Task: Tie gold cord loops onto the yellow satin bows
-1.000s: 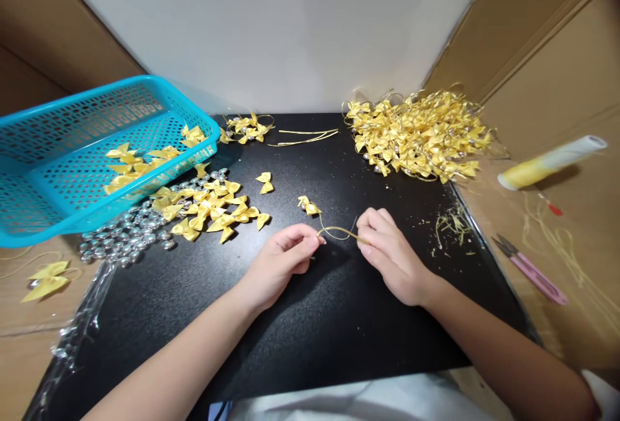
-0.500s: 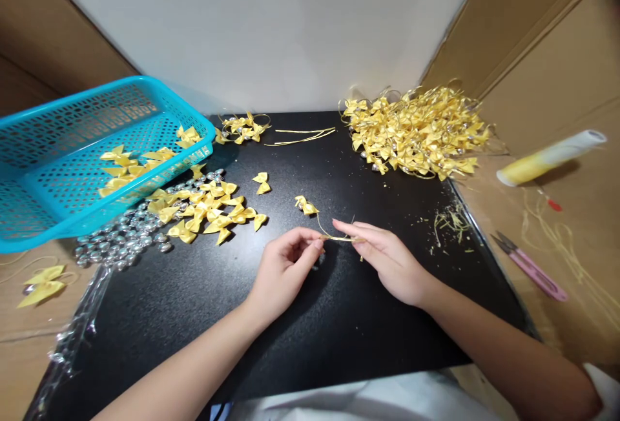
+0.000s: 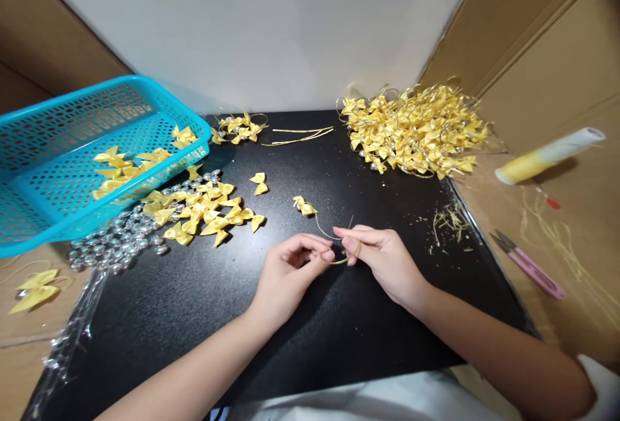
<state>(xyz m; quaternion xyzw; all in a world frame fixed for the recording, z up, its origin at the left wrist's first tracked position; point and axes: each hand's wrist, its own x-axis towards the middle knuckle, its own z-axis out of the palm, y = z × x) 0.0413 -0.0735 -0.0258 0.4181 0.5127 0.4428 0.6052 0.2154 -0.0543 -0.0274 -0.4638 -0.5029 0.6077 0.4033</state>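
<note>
Near the middle of the black table [image 3: 300,343], my left hand [image 3: 295,272] pinches a thin gold cord [image 3: 339,262] between thumb and fingertips. My right hand [image 3: 382,256] pinches the same cord a short way to the right, its thumb against the fingers. The cord bends in a small curve between the two hands. A thin strand runs from my right fingertips up to a yellow bow [image 3: 304,206], which lies on the table just beyond my hands. Another single bow [image 3: 260,183] lies farther to the left.
Yellow bows [image 3: 208,208] and silver beads [image 3: 116,240] lie beside a blue basket [image 3: 43,234] at the left. A large bow pile [image 3: 411,130] stands back right. Pink snips [image 3: 535,272], a yellow-white tube [image 3: 547,156] and cord scraps [image 3: 450,224] are at the right.
My right fingers have closed from a straighter pose into a pinch. The cord between my hands, nearly straight before, now curves downward. The view has shifted slightly.
</note>
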